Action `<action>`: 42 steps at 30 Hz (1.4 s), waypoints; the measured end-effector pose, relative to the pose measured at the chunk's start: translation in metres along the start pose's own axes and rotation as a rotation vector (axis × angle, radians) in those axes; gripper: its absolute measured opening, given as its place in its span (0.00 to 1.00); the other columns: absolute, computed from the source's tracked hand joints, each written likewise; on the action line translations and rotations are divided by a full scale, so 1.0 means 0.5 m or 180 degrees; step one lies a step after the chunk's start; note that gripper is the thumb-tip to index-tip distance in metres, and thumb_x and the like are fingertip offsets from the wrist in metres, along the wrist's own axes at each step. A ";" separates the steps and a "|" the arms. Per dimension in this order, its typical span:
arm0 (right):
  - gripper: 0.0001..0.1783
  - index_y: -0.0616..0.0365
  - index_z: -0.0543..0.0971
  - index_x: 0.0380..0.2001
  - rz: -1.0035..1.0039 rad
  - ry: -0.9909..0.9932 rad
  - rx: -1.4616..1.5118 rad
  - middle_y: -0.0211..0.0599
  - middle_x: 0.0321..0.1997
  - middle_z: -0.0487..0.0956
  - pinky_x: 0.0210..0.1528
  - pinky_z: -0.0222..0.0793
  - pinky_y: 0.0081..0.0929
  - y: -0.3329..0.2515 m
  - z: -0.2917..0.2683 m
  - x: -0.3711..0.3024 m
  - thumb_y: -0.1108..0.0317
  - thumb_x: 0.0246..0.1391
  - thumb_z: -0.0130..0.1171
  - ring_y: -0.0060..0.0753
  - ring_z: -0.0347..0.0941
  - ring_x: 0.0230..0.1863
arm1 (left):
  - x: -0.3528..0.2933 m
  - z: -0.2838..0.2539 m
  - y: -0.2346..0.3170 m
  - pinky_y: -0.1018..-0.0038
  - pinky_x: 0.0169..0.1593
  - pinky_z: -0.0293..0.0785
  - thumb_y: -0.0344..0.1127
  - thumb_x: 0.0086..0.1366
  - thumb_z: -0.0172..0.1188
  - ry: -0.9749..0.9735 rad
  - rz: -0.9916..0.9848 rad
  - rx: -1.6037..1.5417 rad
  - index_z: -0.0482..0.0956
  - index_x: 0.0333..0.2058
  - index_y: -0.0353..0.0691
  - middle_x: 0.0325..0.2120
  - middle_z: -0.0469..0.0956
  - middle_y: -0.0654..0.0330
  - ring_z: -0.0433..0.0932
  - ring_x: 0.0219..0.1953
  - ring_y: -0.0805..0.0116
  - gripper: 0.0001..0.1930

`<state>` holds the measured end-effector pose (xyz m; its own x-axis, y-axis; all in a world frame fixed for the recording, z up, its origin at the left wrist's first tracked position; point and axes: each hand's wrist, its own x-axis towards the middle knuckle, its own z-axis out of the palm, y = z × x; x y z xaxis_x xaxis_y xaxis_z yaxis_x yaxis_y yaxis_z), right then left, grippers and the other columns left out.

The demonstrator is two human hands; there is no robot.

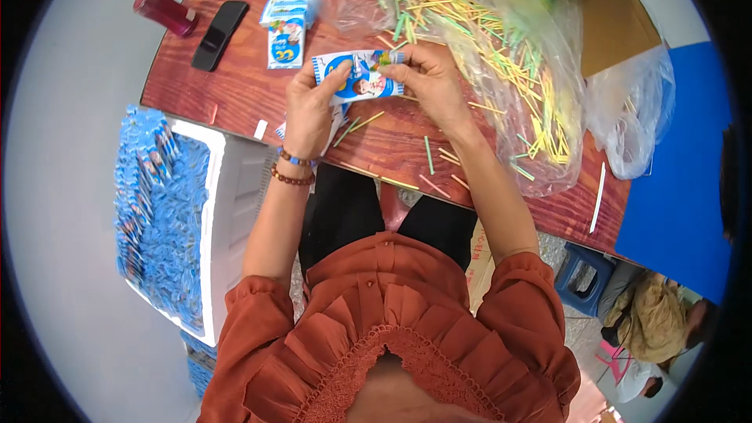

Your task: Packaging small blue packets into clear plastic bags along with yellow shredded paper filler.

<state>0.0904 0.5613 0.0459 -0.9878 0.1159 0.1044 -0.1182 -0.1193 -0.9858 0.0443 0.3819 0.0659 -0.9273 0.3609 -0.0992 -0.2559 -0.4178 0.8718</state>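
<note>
A small blue and white packet (362, 88) is stretched between my two hands above the red wooden table. My left hand (311, 102) grips its left end, thumb lying across the front. At the other end my right hand (431, 82) pinches the packet's right edge. Below it, partly hidden by my left hand, another blue and white packet (338, 119) lies on the table. Just beyond my left hand rests a small pile of similar packets (286, 41). Thin yellow and green sticks (364, 121) are scattered near my wrists.
A clear plastic bag (548, 110) full of coloured sticks (509, 47) spreads across the table's right side, beside a cardboard box (619, 23). A black phone (220, 35) and red bottle (163, 9) lie far left. A white bin (223, 188) of blue packets (168, 211) stands left.
</note>
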 end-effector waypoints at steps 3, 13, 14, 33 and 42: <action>0.06 0.64 0.80 0.34 -0.0133 0.0172 0.0281 0.28 0.29 0.80 0.32 0.69 0.13 -0.004 -0.016 -0.029 0.73 0.53 0.62 0.14 0.74 0.31 | -0.015 0.024 -0.034 0.82 0.34 0.76 0.27 0.62 0.61 -0.0066 -0.0005 0.0258 0.80 0.37 0.34 0.30 0.82 0.62 0.79 0.29 0.79 0.05; 0.08 0.63 0.83 0.36 0.0009 0.0387 -0.0457 0.27 0.29 0.80 0.33 0.67 0.14 -0.029 -0.074 -0.087 0.71 0.55 0.61 0.12 0.72 0.31 | -0.029 0.063 -0.100 0.81 0.37 0.74 0.32 0.65 0.60 -0.0024 -0.0205 -0.0002 0.81 0.36 0.33 0.31 0.81 0.62 0.77 0.31 0.81 0.07; 0.09 0.63 0.83 0.35 -0.0003 0.0364 -0.0568 0.26 0.26 0.79 0.31 0.66 0.15 -0.031 -0.077 -0.088 0.70 0.56 0.60 0.12 0.70 0.29 | -0.031 0.069 -0.101 0.79 0.37 0.74 0.34 0.66 0.59 -0.0051 -0.0209 -0.0114 0.81 0.36 0.34 0.32 0.81 0.62 0.77 0.31 0.79 0.08; 0.14 0.62 0.80 0.43 -0.1118 -0.0527 -0.1910 0.36 0.59 0.68 0.60 0.60 0.29 -0.049 -0.119 -0.102 0.71 0.52 0.62 0.32 0.64 0.58 | -0.029 0.088 -0.113 0.72 0.41 0.78 0.38 0.69 0.55 -0.0103 -0.0575 -0.0230 0.80 0.38 0.35 0.35 0.81 0.59 0.79 0.35 0.73 0.11; 0.14 0.63 0.79 0.45 0.0010 -0.1311 -0.0683 0.38 0.60 0.67 0.59 0.61 0.29 -0.073 -0.151 -0.080 0.76 0.53 0.58 0.30 0.64 0.58 | -0.031 0.082 -0.119 0.74 0.43 0.77 0.37 0.69 0.54 -0.0145 -0.0523 -0.0348 0.80 0.37 0.33 0.33 0.81 0.60 0.79 0.35 0.74 0.12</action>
<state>0.1419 0.6354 0.0680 -0.9513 -0.2908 0.1021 -0.1342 0.0927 -0.9866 0.0853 0.4350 0.0353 -0.8580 0.4679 -0.2120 -0.4333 -0.4374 0.7880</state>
